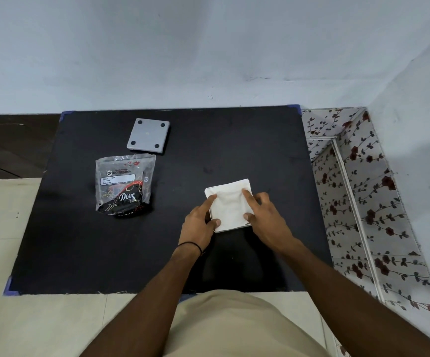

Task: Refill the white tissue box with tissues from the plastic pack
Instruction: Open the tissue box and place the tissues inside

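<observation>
A stack of white tissues lies in the white tissue box, whose thin rim shows only along the near and left edges, right of the table's middle. My left hand has its forefinger laid straight on the stack's left part and its thumb at the near left corner. My right hand presses forefinger and thumb on the stack's right side. The plastic pack, clear on top and black with "Dove" print below, lies flat and slack to the left, apart from both hands.
A grey square panel with four round black pads lies behind the pack. The black table has blue corner guards. A floral-patterned surface borders its right edge, and a pale wall stands close behind.
</observation>
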